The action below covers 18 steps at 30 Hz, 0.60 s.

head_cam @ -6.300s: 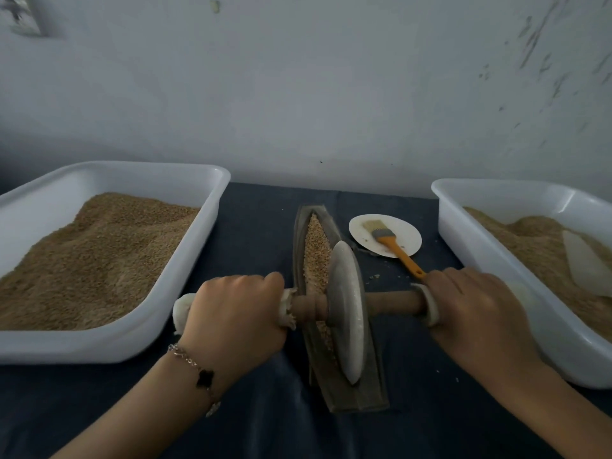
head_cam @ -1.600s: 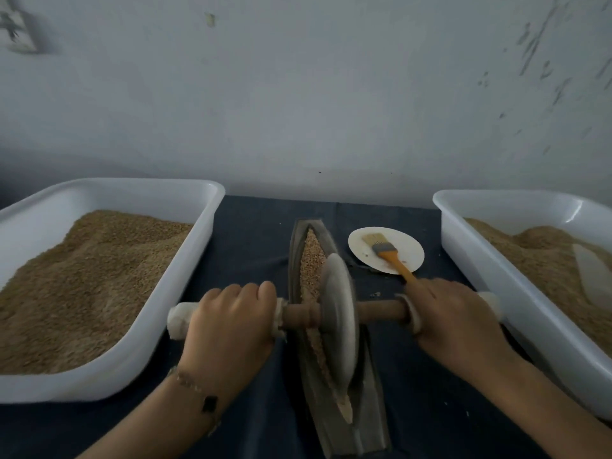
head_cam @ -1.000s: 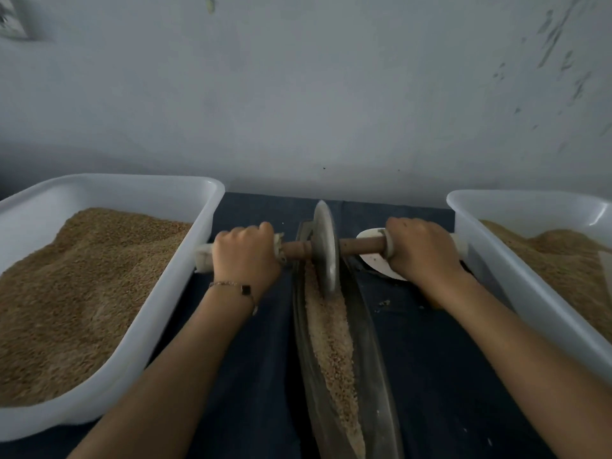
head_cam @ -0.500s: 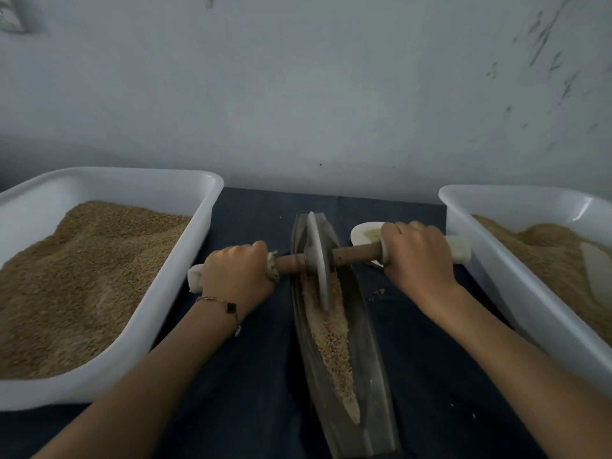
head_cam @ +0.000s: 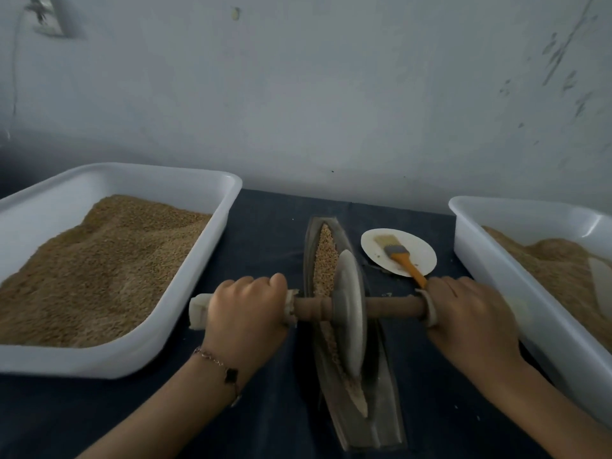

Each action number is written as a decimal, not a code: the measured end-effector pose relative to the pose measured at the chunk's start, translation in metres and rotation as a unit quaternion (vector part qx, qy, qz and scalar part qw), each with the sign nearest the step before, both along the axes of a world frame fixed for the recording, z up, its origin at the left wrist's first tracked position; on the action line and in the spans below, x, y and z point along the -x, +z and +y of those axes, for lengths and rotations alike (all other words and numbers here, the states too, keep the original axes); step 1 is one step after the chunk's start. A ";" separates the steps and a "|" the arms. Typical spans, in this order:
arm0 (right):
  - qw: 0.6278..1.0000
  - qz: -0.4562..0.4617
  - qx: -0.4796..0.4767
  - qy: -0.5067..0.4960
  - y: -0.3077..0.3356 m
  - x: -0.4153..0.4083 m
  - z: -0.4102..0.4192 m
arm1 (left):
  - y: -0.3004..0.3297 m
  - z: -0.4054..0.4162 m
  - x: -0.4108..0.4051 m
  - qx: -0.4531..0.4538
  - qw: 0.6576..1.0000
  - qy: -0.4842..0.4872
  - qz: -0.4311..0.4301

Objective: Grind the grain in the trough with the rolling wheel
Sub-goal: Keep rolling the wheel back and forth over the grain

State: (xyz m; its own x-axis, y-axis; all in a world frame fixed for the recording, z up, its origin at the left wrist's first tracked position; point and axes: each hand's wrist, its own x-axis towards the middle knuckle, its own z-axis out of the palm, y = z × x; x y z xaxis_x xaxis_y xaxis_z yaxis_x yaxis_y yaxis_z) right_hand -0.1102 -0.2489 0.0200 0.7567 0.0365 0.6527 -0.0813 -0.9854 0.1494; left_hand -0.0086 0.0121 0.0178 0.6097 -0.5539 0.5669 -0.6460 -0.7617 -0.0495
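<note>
My left grip (head_cam: 246, 309) and right grip (head_cam: 470, 321) wrap the axle (head_cam: 390, 308) ends | wheel (head_cam: 349, 313) sits mid-trough (head_cam: 384, 422), on grain (head_cam: 326, 256) | looks heavy, stiff; hold both ends evenly.

Trough (head_cam: 381, 422) sits centre on the tabletop (head_cam: 265, 233), running front to back, grain (head_cam: 323, 256) in it. Rolling wheel (head_cam: 349, 313) stands in the trough near mid-length, axle (head_cam: 394, 308) crosswise. Hands on the axle ends: left hand (head_cam: 246, 309) left of trough, right hand (head_cam: 470, 313) right of it. Left tub (head_cam: 212, 246) of grain at far left, right tub (head_cam: 496, 260) at far right. Plate (head_cam: 417, 260) between trough and right tub, toward the back; brush (head_cam: 399, 255) lies on it.
</note>
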 end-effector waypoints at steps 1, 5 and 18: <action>1.000 -0.001 -0.005 -0.003 0.001 -0.009 -0.001 | -0.001 -0.003 -0.006 0.008 1.000 0.005 0.002; 0.999 0.022 -0.038 -0.026 -0.007 -0.051 -0.012 | -0.001 -0.018 -0.037 0.012 1.000 0.022 -0.019; 0.997 0.017 -0.008 -0.073 0.015 -0.108 -0.016 | 0.010 -0.039 -0.089 -0.008 0.987 0.124 0.104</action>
State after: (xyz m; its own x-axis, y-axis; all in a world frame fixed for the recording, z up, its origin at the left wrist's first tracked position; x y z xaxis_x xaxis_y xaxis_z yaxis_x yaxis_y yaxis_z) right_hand -0.0026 -0.2652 0.0352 0.7743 -0.0868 0.6268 -0.2200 -0.9657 0.1379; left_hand 0.0806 -0.0271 0.0279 0.8301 -0.3815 0.4068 -0.4375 -0.8978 0.0509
